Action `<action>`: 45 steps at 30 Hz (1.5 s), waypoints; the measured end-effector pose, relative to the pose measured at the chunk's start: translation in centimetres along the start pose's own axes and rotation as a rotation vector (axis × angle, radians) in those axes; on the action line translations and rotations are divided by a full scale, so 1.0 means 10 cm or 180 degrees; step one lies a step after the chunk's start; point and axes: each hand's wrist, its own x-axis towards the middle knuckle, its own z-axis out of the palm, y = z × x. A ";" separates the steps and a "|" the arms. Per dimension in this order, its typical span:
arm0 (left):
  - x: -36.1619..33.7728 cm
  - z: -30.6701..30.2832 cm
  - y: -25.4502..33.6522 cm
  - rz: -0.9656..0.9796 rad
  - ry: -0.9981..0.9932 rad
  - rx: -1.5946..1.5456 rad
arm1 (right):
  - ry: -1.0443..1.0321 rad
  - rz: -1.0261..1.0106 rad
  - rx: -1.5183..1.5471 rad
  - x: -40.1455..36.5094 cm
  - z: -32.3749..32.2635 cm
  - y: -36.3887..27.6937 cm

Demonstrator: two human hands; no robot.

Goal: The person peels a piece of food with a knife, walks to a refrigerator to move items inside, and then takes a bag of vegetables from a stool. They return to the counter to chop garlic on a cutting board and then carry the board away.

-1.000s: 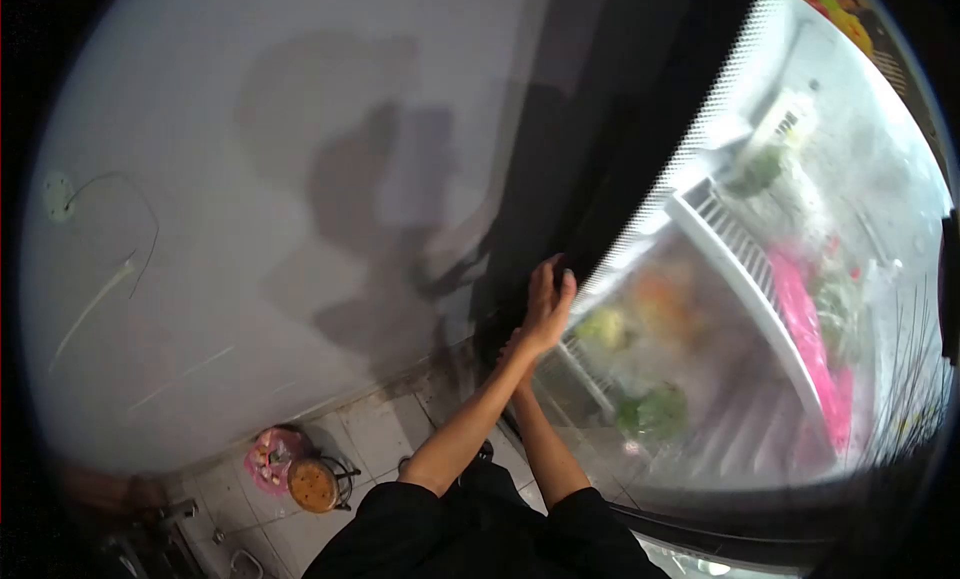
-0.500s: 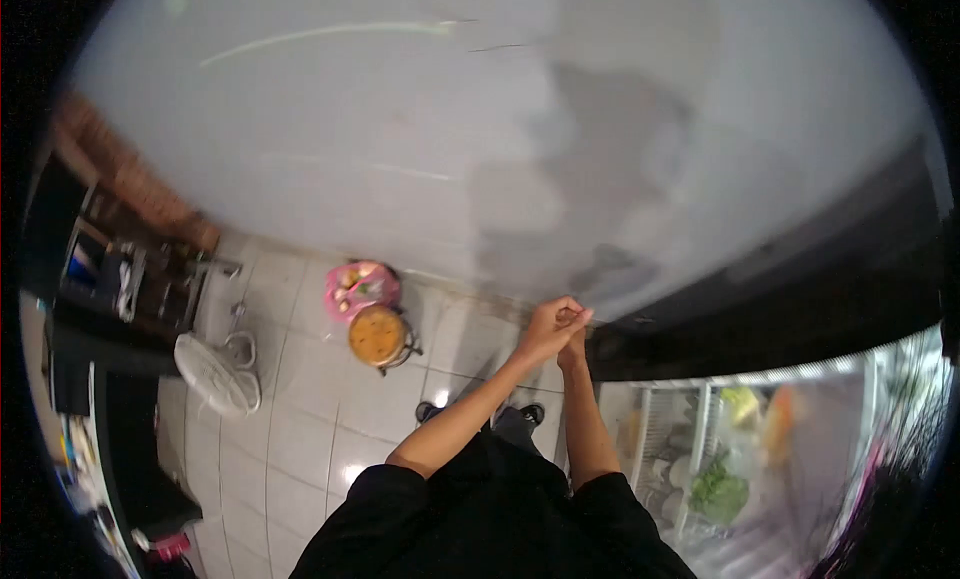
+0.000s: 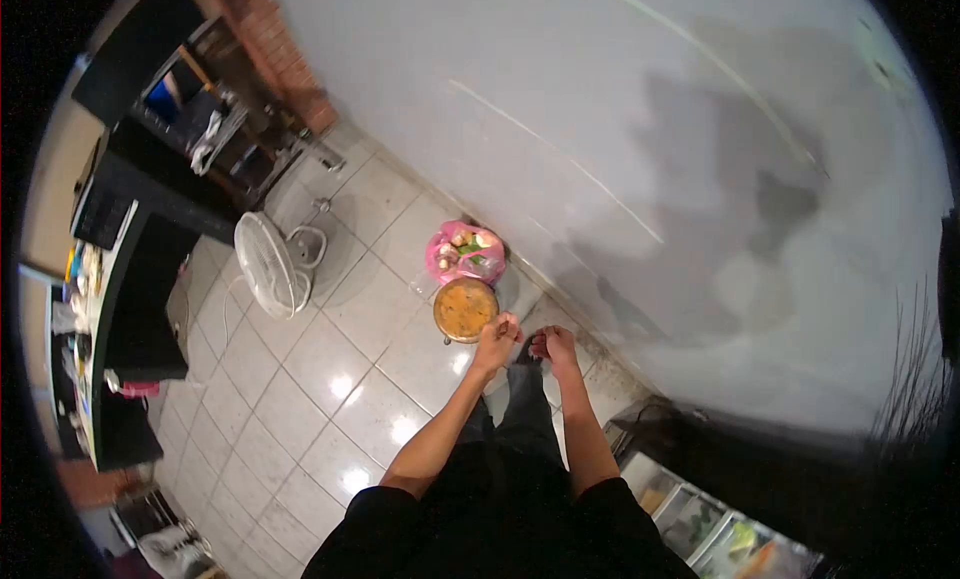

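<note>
My left hand (image 3: pixel 497 343) is in front of me with its fingers curled, just at the lower right edge of a round wooden board or stool (image 3: pixel 465 309). A short gap to the right, my right hand (image 3: pixel 555 346) has its fingers bent inward. Whether either hand holds something small cannot be made out. Beyond the round wooden top, a pink plastic bag (image 3: pixel 465 252) lies open on the floor with pale round items and something green in it.
A white fan (image 3: pixel 270 266) stands on the tiled floor (image 3: pixel 330 352) at the left. Behind it is a long dark counter (image 3: pixel 150 304). A grey wall (image 3: pixel 600 109) runs along the right. Lit shelves with vegetables (image 3: pixel 742 539) show at the lower right.
My hands were together and have moved apart. The view has turned left, so the stool and pink bag are now nearer my hands and the lit shelves have slid to the lower right.
</note>
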 end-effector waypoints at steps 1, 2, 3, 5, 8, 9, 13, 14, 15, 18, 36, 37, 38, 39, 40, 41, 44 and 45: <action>0.06 -0.10 0.00 -0.0016 0.0213 0.0050 | -0.0087 0.0041 -0.0088 0.12 0.08 -0.03; 0.13 -0.20 0.01 -0.0180 0.0350 0.0252 | -0.0153 0.0080 -0.0157 0.25 0.17 -0.07; 0.22 -0.30 0.04 -0.0198 0.0471 0.0218 | -0.0215 0.0127 -0.0225 0.40 0.25 -0.10; 0.40 -0.47 0.08 -0.0207 0.0900 0.0731 | -0.0395 0.0237 -0.0388 0.68 0.43 -0.13; 0.89 -0.71 -0.10 -0.0222 0.1664 0.0582 | -0.0668 0.0449 -0.0798 1.10 0.69 -0.30; 1.04 -0.81 -0.15 -0.0244 0.1967 0.0674 | -0.0768 0.0583 -0.0987 1.25 0.79 -0.36; 1.45 -1.00 -0.44 -0.0397 0.2658 0.0702 | -0.1218 0.0234 -0.1837 1.76 0.96 -0.39; 1.50 -1.09 -0.61 -0.0725 0.2630 0.0736 | -0.1308 0.0163 -0.1965 1.91 0.96 -0.32; 1.53 -1.10 -0.69 -0.0817 0.2665 0.0680 | -0.1319 0.0244 -0.2041 2.01 0.96 -0.28; 1.71 -1.19 -1.14 -0.0363 0.2861 0.0831 | -0.1434 0.0109 -0.2286 2.43 1.00 -0.05; 3.48 -2.65 -2.60 0.0407 0.1225 0.3716 | -0.2487 -0.1207 -0.4589 4.29 1.75 0.89; 3.53 -2.70 -2.67 0.0649 0.1323 0.3721 | -0.2485 -0.1192 -0.4770 4.31 1.75 0.89; 3.58 -2.76 -2.72 0.0385 0.1472 0.3120 | -0.2449 -0.1170 -0.4741 4.32 1.74 0.88; 3.58 -2.83 -2.71 0.0376 0.1450 0.3098 | -0.2434 -0.1140 -0.4753 4.30 1.73 0.82; 3.59 -2.93 -2.64 -0.0126 0.1550 0.2160 | -0.2426 -0.1066 -0.4741 4.28 1.73 0.73; 3.62 -3.00 -2.56 -0.0609 0.1627 0.1224 | -0.2422 -0.1004 -0.4721 4.28 1.75 0.62; 3.76 -3.15 -2.44 -0.0194 0.1579 0.0959 | -0.2537 -0.0992 -0.4998 4.44 1.64 0.34; 3.80 -3.20 -2.37 -0.0005 0.1421 0.1012 | -0.2621 -0.1086 -0.5111 4.48 1.60 0.26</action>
